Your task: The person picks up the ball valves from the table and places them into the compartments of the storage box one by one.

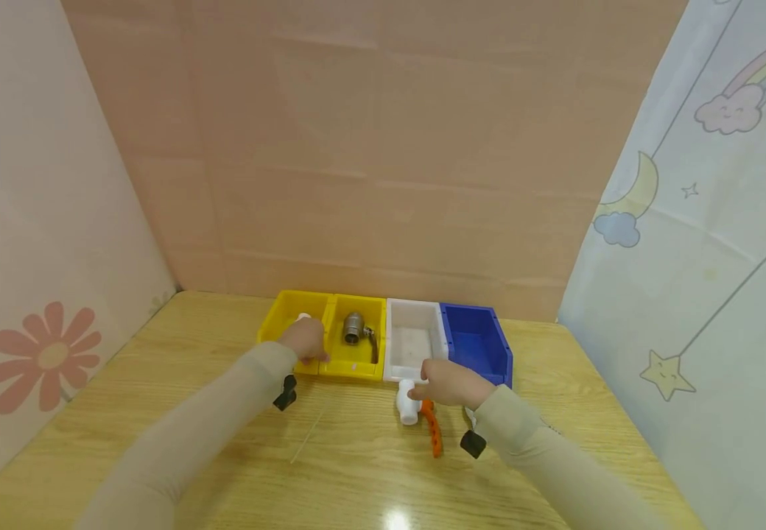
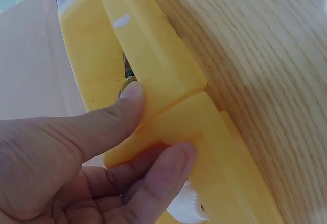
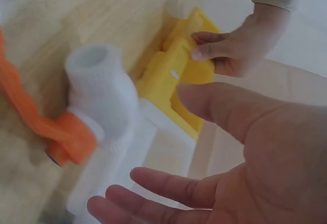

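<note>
My left hand (image 1: 303,340) is at the left yellow bin (image 1: 288,303). Its thumb and curled fingers grip the adjoining walls between the two yellow bins, as the left wrist view shows. A white ribbed piece (image 2: 187,203) lies in the left bin beside the fingers, partly hidden. In the right yellow bin (image 1: 373,303) sits a metal ball valve (image 1: 353,329) with a lever. My right hand (image 1: 452,383) hovers with spread fingers by a white plastic ball valve (image 1: 409,403). That valve has an orange handle (image 1: 433,429) and lies on the table before the white bin.
A white bin (image 1: 413,302) and a blue bin (image 1: 504,353) continue the row to the right. Partly hidden under my right wrist is a pale object (image 1: 470,417). A thin pale strip (image 1: 306,436) lies on the wooden table (image 1: 343,486). Cloth walls surround the table.
</note>
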`<state>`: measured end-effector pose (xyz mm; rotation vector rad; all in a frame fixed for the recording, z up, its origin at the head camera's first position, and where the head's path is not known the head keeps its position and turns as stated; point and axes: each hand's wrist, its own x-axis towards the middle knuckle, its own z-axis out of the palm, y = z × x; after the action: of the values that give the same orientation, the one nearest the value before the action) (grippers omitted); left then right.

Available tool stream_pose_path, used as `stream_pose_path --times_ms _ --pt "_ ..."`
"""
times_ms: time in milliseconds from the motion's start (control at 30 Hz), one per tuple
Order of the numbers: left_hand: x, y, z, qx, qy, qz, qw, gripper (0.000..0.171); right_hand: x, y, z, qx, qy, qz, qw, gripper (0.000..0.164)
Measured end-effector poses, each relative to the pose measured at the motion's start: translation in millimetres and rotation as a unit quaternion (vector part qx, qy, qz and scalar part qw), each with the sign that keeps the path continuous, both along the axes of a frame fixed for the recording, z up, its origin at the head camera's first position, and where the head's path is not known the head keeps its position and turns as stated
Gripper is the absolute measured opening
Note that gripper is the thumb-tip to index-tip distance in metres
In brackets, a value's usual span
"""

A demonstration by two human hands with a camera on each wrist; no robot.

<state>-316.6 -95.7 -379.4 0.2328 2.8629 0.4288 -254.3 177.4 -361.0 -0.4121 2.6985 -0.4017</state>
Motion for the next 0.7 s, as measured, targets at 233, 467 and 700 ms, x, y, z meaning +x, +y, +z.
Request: stream_pose_path --times_ms 233,467,700 --pt "-2.6 -1.6 -3.8 0.001 0.010 -0.004 0.9999 0.028 5.1 -5.9 -20.5 0.002 0.004 0.007 1.000 0.032" --pt "-1.9 -1.3 -2.3 -0.003 0.013 -0.006 0.9999 0.028 5.0 -8.9 -32.9 0.019 0.026 0.014 0.999 0.034" --pt "-1.0 -0.8 -1.9 -0.005 0.002 0.000 1.0000 0.028 4.7 -16.3 -37.7 0.041 0.036 0.006 0.998 0.037"
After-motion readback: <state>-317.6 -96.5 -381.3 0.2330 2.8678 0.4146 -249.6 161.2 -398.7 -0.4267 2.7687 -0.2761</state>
